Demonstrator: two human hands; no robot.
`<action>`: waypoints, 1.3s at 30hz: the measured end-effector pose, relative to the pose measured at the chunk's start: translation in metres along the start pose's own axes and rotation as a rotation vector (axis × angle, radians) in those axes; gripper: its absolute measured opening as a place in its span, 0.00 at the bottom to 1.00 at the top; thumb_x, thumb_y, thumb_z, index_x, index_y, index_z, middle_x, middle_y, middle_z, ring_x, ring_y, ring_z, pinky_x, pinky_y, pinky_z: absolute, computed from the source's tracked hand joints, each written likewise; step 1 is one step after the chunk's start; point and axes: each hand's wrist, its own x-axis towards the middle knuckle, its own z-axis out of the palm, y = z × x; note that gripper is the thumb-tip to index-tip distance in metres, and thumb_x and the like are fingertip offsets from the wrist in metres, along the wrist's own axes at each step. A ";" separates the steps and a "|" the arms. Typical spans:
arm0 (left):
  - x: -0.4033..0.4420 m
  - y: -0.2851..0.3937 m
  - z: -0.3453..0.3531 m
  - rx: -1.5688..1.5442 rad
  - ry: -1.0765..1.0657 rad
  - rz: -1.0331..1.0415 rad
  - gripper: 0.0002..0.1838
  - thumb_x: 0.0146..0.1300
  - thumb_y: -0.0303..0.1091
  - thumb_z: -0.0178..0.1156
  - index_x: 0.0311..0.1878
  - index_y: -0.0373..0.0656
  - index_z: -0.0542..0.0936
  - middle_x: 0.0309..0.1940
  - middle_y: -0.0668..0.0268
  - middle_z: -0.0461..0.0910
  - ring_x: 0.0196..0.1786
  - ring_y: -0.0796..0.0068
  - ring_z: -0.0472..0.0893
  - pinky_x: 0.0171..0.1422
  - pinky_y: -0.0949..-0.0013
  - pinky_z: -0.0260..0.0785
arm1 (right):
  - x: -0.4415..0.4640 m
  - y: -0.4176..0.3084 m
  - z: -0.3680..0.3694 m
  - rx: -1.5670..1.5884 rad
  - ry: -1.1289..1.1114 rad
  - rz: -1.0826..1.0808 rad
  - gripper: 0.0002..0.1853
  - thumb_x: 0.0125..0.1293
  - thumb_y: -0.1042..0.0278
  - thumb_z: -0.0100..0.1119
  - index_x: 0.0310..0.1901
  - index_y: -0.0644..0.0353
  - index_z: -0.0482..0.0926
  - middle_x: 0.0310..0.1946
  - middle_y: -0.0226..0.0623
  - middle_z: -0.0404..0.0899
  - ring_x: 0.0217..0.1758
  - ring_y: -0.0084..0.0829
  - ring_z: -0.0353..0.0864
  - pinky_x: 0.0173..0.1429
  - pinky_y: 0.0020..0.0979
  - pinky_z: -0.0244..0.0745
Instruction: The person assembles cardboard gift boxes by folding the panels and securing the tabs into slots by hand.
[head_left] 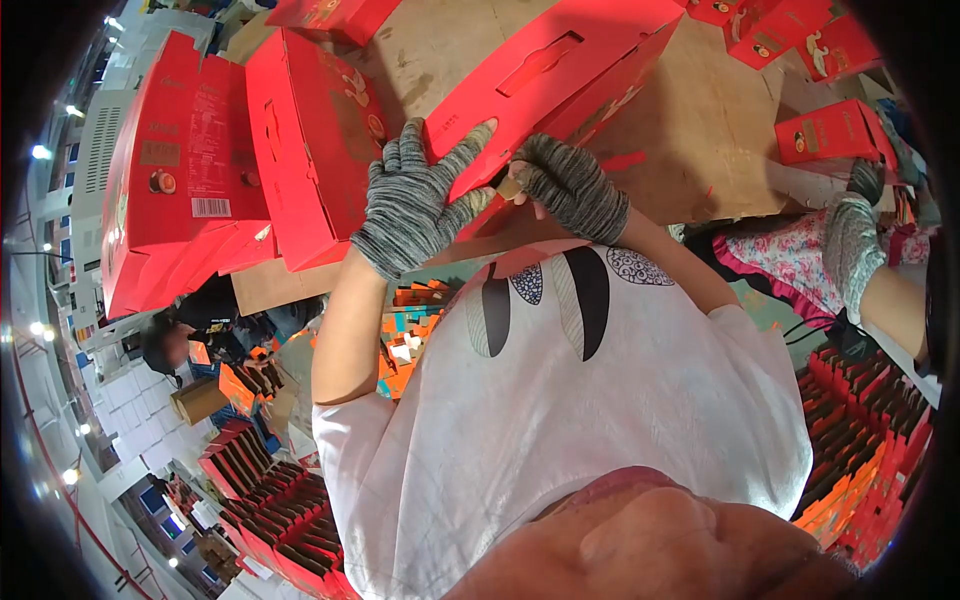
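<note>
In a big workroom with lights, we have a red carton [560,90] at a brown table [720,90].
The red carton, which has a handle slot [540,65], is at the near side of the table, in front of our chest, and other red boxes [310,150] stand to the left. Our left hand [410,200], in a grey glove, holds the carton's near corner between thumb and pointer finger. Our right hand [575,190] is curled up beside that corner and pinches a small tan piece [508,187]; we can't tell what it is. We think the step is working at this corner. The next move seems to need a steady left hand and careful right fingertips.
</note>
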 end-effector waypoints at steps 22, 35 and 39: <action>-0.003 0.021 0.008 0.171 -0.007 -0.068 0.40 0.51 0.64 0.57 0.68 0.75 0.57 0.66 0.45 0.52 0.64 0.42 0.59 0.60 0.43 0.56 | 0.030 0.014 -0.063 -1.065 0.135 -0.818 0.18 0.57 0.66 0.58 0.51 0.49 0.79 0.52 0.27 0.76 0.60 0.31 0.69 0.64 0.37 0.58; -0.006 0.003 0.023 0.013 0.197 0.093 0.33 0.50 0.57 0.62 0.63 0.69 0.69 0.63 0.44 0.56 0.62 0.46 0.60 0.58 0.43 0.54 | 0.035 0.008 -0.059 -0.958 0.088 -0.724 0.17 0.52 0.65 0.63 0.46 0.39 0.81 0.51 0.23 0.77 0.52 0.30 0.74 0.58 0.40 0.57; -0.006 0.002 0.024 -0.022 0.238 0.100 0.32 0.50 0.56 0.62 0.62 0.68 0.70 0.63 0.45 0.57 0.62 0.46 0.60 0.58 0.43 0.54 | 0.035 0.003 -0.061 -0.904 0.055 -0.737 0.16 0.51 0.63 0.64 0.45 0.41 0.80 0.51 0.24 0.77 0.51 0.31 0.74 0.57 0.40 0.57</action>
